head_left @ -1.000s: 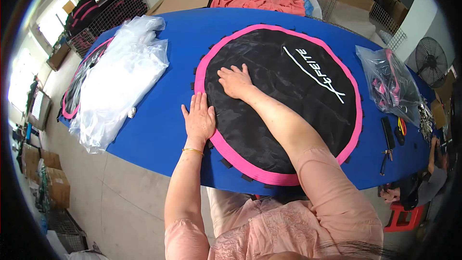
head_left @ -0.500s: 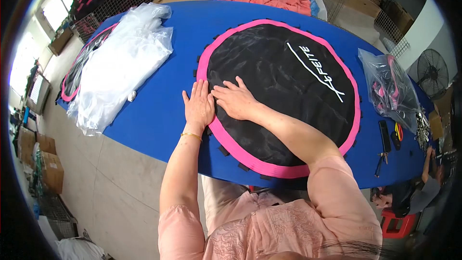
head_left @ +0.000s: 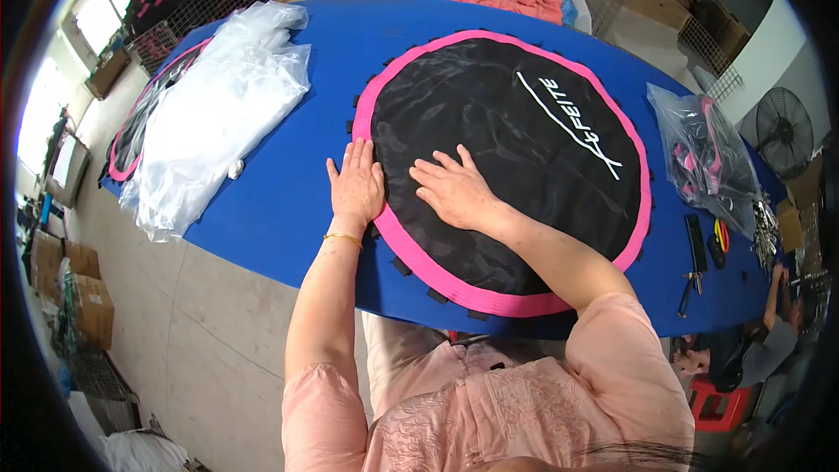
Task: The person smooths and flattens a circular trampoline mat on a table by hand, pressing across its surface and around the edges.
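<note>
A round black trampoline mat (head_left: 542, 201) with a pink border (head_left: 511, 304) lies flat on the blue table (head_left: 262, 210). Small dark tabs stick out around its edge, and white lettering (head_left: 570, 127) runs across its right side. My left hand (head_left: 357, 183) rests flat on the left part of the pink border, fingers stretched out. On the black fabric just to the right, my right hand (head_left: 454, 188) lies palm down with its fingers spread. Neither hand grips anything.
Clear plastic bags (head_left: 223, 114) cover part of another pink-edged mat (head_left: 127, 153) at left. To the right are a bag of pink and black pieces (head_left: 708, 157), pliers (head_left: 688, 293), yellow-and-red-handled cutters (head_left: 720, 240) and metal parts (head_left: 766, 232). Another person (head_left: 769, 350) is at the far right.
My right hand has slid to the right across the black fabric, away from my left hand. My left hand stays on the pink border.
</note>
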Available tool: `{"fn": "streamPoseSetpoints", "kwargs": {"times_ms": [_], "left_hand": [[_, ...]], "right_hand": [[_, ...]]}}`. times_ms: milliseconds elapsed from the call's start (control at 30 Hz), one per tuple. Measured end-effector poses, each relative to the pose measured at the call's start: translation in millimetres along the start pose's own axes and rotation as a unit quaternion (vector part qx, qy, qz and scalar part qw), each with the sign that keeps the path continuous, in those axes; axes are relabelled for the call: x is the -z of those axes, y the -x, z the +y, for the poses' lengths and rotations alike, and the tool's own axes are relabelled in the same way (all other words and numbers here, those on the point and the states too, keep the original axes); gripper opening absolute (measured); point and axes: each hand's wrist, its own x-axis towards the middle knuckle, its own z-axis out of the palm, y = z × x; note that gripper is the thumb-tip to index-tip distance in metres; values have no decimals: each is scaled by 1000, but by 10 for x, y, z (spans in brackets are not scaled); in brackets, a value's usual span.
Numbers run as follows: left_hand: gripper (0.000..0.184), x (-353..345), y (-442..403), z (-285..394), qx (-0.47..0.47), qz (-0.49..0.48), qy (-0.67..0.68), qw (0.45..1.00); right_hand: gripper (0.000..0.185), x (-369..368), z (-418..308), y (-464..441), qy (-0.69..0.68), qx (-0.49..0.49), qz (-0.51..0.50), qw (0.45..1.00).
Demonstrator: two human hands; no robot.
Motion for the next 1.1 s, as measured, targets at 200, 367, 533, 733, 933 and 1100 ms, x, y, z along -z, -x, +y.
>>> {"fn": "streamPoseSetpoints", "kwargs": {"times_ms": [200, 367, 533, 733, 933, 1100], "left_hand": [[54, -9, -6, -10, -1, -2, 8, 1000], [54, 4, 8, -14, -7, 4, 2, 1000], [54, -2, 18, -16, -6, 4, -2, 1000], [55, -15, 12, -8, -4, 1, -8, 1000], [55, 26, 9, 2, 0, -8, -5, 1000], [56, 35, 13, 6, -1, -9, -7, 1000]], "right_hand": [[45, -27, -207, -40, 1, 36, -19, 999], [44, -21, -116, -4, -16, 21, -4, 1000], [44, 59, 160, 102, 12, -38, 12, 999], [44, 190, 747, 451, 54, -172, -26, 983], [46, 228, 935, 618, 31, -245, -9, 969], [46, 289, 511, 445, 50, -159, -58, 984]]}}
